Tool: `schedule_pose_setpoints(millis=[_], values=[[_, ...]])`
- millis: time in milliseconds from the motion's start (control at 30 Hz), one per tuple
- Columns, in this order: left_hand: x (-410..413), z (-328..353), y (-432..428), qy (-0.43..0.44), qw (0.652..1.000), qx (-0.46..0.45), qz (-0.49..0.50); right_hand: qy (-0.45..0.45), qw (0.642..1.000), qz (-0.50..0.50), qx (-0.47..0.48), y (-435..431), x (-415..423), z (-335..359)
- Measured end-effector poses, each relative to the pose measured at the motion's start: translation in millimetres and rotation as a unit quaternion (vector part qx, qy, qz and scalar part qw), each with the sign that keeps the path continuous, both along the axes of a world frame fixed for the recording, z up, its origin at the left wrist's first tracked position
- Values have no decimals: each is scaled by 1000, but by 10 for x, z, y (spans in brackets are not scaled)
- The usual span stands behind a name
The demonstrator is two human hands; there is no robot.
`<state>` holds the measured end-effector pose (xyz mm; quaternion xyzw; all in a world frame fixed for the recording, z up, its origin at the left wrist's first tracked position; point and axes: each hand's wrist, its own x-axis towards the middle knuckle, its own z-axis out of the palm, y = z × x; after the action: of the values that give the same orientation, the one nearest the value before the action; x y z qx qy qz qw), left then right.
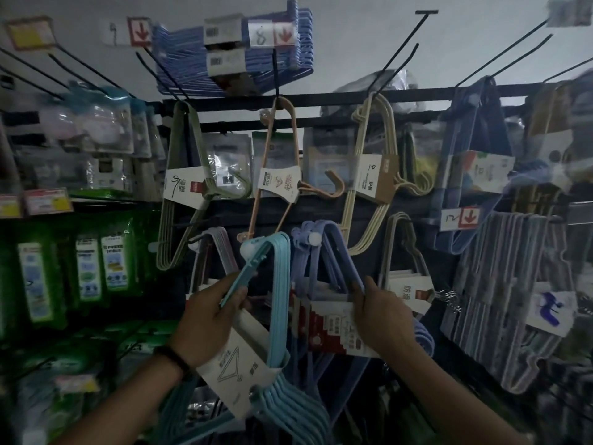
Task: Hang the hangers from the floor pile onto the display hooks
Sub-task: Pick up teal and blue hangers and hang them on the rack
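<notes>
So the light blue hanger bundle (278,284) is a stack of thin plastic hangers banded with a white card sleeve (239,364). It's tilted with one corner up at a white-tipped hook (248,251), and the left hand (208,319) grips its side. Right beside it, the purple-blue hanger bundle (330,248) hangs by its corner at the neighbouring hook (309,240), red-and-white card across it, right hand (382,313) holding on.

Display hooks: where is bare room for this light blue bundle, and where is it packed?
The long hook above the cream hangers is bare along its rod; so is the hook to its right. The lower row is crowded: the purple hangers, in the right hand, abut the light blue bundle in the left hand.
</notes>
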<state>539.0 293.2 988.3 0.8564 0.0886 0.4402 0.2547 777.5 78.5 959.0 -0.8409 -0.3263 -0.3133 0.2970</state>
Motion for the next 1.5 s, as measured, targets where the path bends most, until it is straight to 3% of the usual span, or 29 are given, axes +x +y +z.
schedule_pose_setpoints(millis=[233, 400, 500, 567, 633, 733, 833, 933, 1133, 1300, 1500], values=[[70, -62, -3, 1, 1000, 16, 16, 57, 991, -13, -117, 375, 138, -70], [8, -89, 94, -1, 999, -13, 30, 129, 986, 9, -101, 408, 221, -112], [-55, -115, 181, -21, 999, -25, 34, 121, 992, 20, 32, 279, 11, -1], [-100, -175, 253, -33, 998, -30, 41, -22, 986, 43, 160, 222, -325, 145], [-129, -244, 315, -46, 997, -30, 54, -87, 965, 143, 202, 269, -744, 333], [-194, -301, 303, -80, 994, -45, 54, -16, 959, 272, 72, 618, -1280, 471], [-326, -327, 279, -129, 989, -55, 40, -1, 963, 263, -60, 1089, -1601, 379], [-417, -351, 422, -146, 985, -66, 64, 11, 967, 251, -50, 1486, -1688, 313], [-537, -245, 821, -5, 997, -63, 37, -9, 977, 201, -67, 1902, -1609, 423], [-710, -267, 855, 88, 995, -42, 10, 29, 984, 168, -53, 2112, -1546, 460], [-728, -384, 1112, 225, 972, 55, 46, 56, 989, 123, -56, 2390, -1555, 637]])
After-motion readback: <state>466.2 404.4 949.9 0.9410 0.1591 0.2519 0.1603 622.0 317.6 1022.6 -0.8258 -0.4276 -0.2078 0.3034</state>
